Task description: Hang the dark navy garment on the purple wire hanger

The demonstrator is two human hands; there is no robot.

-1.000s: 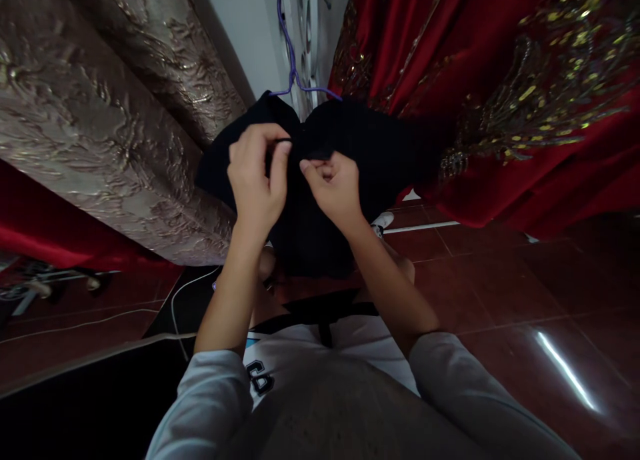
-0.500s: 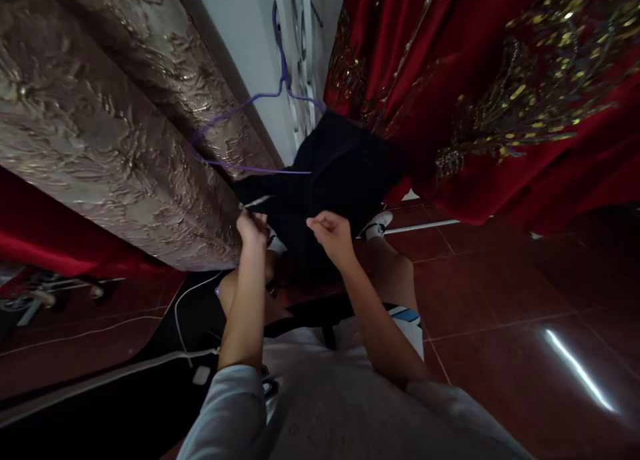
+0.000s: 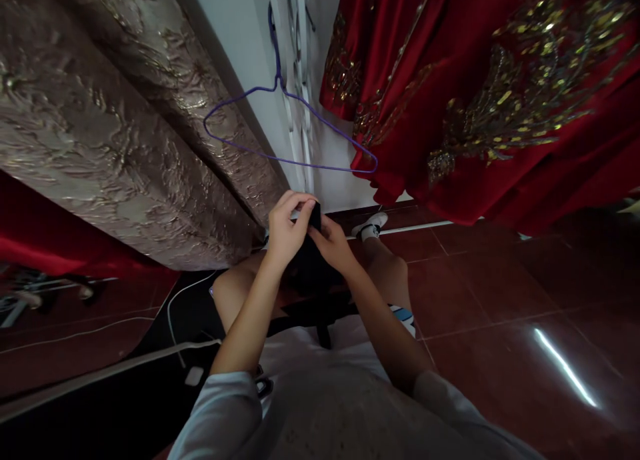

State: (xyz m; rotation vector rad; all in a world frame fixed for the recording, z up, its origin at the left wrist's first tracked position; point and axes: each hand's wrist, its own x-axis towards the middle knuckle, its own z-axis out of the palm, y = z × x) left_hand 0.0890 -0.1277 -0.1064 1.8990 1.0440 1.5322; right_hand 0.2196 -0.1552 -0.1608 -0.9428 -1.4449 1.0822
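My left hand (image 3: 286, 228) and my right hand (image 3: 334, 244) are both closed on a black garment (image 3: 311, 268), pinching its top edge close together in front of me. The garment hangs down from my fingers over my knees. Just above my hands a purple wire hanger (image 3: 280, 128) hangs bare from a white rack (image 3: 300, 67) against the wall.
A gold-brown embossed dress (image 3: 115, 127) hangs at the left, a red dress with gold sequins (image 3: 490, 93) at the right. The floor is glossy red tile (image 3: 500, 313). A white cable (image 3: 170, 307) runs over a black mat (image 3: 100, 400) at lower left.
The black garment has come off the purple hanger, which now hangs bare. My hands have dropped and drawn together, gathering the garment.
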